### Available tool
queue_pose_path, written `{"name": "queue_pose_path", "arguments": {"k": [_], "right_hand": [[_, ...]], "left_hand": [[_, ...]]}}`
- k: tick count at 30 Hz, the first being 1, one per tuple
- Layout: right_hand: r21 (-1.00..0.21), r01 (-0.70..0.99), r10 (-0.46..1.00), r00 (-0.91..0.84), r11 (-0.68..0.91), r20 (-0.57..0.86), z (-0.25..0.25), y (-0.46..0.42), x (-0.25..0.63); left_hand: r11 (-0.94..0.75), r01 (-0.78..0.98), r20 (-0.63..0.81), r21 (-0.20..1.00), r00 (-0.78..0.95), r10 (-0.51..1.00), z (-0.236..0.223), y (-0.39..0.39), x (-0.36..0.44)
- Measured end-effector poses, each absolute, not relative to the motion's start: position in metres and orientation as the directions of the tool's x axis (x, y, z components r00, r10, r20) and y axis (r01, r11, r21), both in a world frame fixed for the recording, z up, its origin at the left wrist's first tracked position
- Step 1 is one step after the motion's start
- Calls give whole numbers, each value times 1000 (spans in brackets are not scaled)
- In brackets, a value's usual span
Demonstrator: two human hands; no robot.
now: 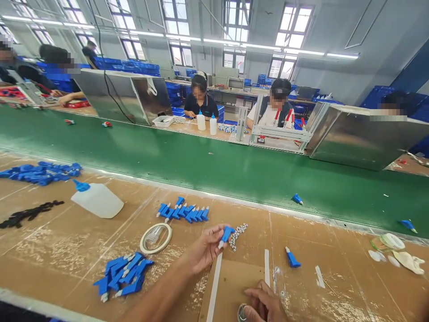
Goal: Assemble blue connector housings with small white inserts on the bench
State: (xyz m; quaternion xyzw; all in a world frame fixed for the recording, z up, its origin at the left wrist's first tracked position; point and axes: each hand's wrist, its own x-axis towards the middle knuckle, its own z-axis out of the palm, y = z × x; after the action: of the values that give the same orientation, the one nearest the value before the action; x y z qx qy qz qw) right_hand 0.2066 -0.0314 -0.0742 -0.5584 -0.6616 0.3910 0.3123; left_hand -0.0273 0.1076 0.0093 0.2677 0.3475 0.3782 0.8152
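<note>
Blue plastic, brown cardboard, matt green belt, dull sheet metal
The small blue plastic connector (226, 234) in the left hand (204, 250) looks smooth and faintly glossy, like the row of blue plastic pieces (183, 211); the right hand (264, 304) rests on the rough, scuffed brown cardboard bench cover (67, 250), matt and flecked with pale residue; the translucent white plastic squeeze bottle (98, 199) has a soft sheen, the roll of clear tape (156, 238) shines, the green conveyor belt (214, 165) is smooth and matt, the brushed sheet-metal housing (362, 138) gives blurred reflections
</note>
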Motion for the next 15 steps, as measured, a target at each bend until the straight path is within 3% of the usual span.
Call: {"name": "queue_pose_path", "arguments": {"k": [6, 15], "right_hand": [[-826, 512, 961, -247, 236, 121, -67, -25, 188], [-642, 595, 873, -378, 484, 308, -61, -32, 203]], "left_hand": [[697, -519, -398, 494, 577, 713, -11, 63, -23], [720, -571, -363, 395, 623, 693, -13, 49, -23]]}}
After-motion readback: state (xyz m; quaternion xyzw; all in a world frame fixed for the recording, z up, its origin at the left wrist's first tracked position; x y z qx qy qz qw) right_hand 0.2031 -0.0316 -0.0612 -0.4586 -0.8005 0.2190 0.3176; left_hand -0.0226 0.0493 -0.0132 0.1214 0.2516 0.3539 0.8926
